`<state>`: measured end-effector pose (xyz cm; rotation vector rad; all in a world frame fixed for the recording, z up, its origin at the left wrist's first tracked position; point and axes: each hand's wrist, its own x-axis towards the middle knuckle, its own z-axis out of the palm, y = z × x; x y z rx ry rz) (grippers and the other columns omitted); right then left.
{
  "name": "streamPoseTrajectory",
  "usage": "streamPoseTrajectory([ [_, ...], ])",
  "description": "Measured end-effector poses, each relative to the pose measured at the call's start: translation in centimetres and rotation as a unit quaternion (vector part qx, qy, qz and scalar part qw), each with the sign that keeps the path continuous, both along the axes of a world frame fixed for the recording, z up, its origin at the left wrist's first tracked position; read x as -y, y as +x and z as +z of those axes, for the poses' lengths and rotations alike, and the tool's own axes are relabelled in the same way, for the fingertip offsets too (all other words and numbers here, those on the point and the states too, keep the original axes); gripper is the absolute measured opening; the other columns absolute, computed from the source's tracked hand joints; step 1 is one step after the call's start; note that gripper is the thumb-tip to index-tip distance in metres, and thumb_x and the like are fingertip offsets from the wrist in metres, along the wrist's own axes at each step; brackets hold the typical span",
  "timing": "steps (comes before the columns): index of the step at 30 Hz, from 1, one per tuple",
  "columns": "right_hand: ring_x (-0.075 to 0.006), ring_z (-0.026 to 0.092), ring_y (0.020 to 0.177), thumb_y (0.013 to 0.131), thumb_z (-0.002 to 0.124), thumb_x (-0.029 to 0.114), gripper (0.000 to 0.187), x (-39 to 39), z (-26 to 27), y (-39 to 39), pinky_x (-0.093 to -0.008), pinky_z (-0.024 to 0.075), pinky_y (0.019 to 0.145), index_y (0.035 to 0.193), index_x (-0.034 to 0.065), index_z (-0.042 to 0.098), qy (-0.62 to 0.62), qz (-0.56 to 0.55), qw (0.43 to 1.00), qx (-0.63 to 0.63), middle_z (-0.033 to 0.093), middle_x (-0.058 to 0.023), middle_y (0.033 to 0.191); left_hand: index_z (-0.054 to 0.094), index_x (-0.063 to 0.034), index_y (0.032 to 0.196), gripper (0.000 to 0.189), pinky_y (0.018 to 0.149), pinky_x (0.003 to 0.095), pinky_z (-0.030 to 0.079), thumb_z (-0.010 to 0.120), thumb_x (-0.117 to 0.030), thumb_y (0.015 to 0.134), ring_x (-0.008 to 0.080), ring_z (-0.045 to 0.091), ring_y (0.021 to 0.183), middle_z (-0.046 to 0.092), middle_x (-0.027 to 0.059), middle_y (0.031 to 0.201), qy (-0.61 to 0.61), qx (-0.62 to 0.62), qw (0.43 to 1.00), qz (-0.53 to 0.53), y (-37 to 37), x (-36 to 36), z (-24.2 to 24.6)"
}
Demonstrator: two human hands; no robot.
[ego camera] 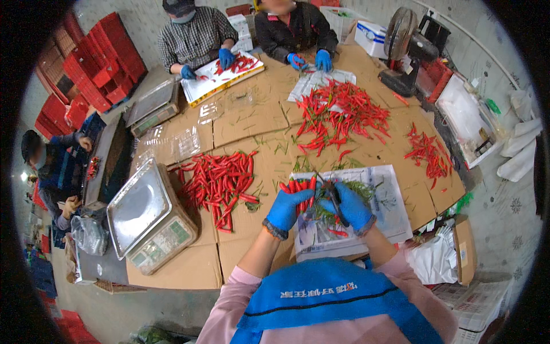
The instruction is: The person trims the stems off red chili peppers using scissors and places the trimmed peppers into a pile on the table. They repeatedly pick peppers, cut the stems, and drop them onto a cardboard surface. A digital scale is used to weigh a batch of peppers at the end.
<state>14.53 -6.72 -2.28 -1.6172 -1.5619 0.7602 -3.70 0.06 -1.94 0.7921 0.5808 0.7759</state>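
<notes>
My blue-gloved left hand (282, 211) grips a small bunch of red chili peppers (303, 189), their stem ends pointing away from me. Close to its right, my right hand (354, 208), also gloved in blue, is closed around dark-handled scissors (334, 198). The blades are partly hidden, but they point toward the stem ends. Both hands are above a newspaper sheet (396, 219) strewn with cut green stems (360, 189). One loose red chili (337, 232) lies on the paper between my wrists. Left of my left hand is a pile of red chilies (219, 178) without long stems.
A large chili heap (343, 112) lies ahead on the cardboard-covered table (253, 129), and a smaller pile (427, 155) to the right. Digital scales (163, 245) stand at left. Two co-workers across handle chilies, one over a white tray (202, 86). A fan (401, 47) stands far right.
</notes>
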Motion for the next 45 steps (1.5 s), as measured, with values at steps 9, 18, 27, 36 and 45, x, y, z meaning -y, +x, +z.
streamPoseTrajectory([
  [9,-0.0360,0.061,0.079,0.081,0.064,0.033,0.042,0.8,-0.9,0.2,-0.0409,0.0463,0.067,0.108,0.0022,0.055,-0.055,0.005,0.998,0.033,0.061,-0.0208,0.085,0.060,0.0007,0.085,0.010,0.059,0.0258,0.043,0.062,0.000,0.075,0.0157,0.053,0.059,0.058,0.0062,0.070,0.024,-0.008,0.999,-0.029,-0.1,-0.8,-1.2],
  [18,-0.0305,0.060,0.069,0.077,0.068,0.035,0.037,1.7,-5.6,1.6,-0.0397,0.0448,0.061,0.088,0.0026,0.055,-0.080,-0.068,0.993,-0.054,0.061,-0.0156,0.076,0.065,-0.0032,0.101,0.026,0.057,0.0199,0.037,0.065,-0.010,0.076,0.0083,0.050,0.061,0.059,0.0010,0.072,0.005,-0.067,0.998,0.004,0.1,-0.4,-2.6],
  [27,-0.0419,0.059,0.080,0.076,0.061,0.047,0.043,2.1,-5.8,4.7,-0.0477,0.0461,0.067,0.093,0.0076,0.058,-0.134,-0.205,0.956,0.160,0.062,-0.0219,0.084,0.062,-0.0030,0.102,0.024,0.069,0.0243,0.047,0.062,-0.001,0.077,0.0115,0.059,0.077,0.065,0.0034,0.092,0.144,-0.179,0.948,0.219,-9.6,-7.6,-3.7],
  [36,-0.0403,0.060,0.083,0.076,0.061,0.043,0.041,2.6,-5.0,5.1,-0.0460,0.0479,0.070,0.097,0.0083,0.059,-0.148,-0.208,0.953,0.159,0.064,-0.0197,0.088,0.055,-0.0104,0.117,0.054,0.078,0.0429,0.048,0.069,-0.038,0.073,0.0348,0.058,0.095,0.059,0.0162,0.110,0.296,-0.725,0.551,0.288,-15.6,-12.3,-1.9],
  [45,-0.0411,0.060,0.082,0.076,0.062,0.042,0.038,2.7,-5.1,5.2,-0.0471,0.0469,0.070,0.092,0.0077,0.059,-0.150,-0.211,0.951,0.167,0.063,-0.0211,0.087,0.039,-0.0182,0.135,0.070,0.094,0.0495,0.037,0.061,-0.049,0.076,0.0381,0.039,0.119,0.043,0.0166,0.131,0.329,-0.740,0.507,0.296,-16.2,-13.5,-8.3],
])
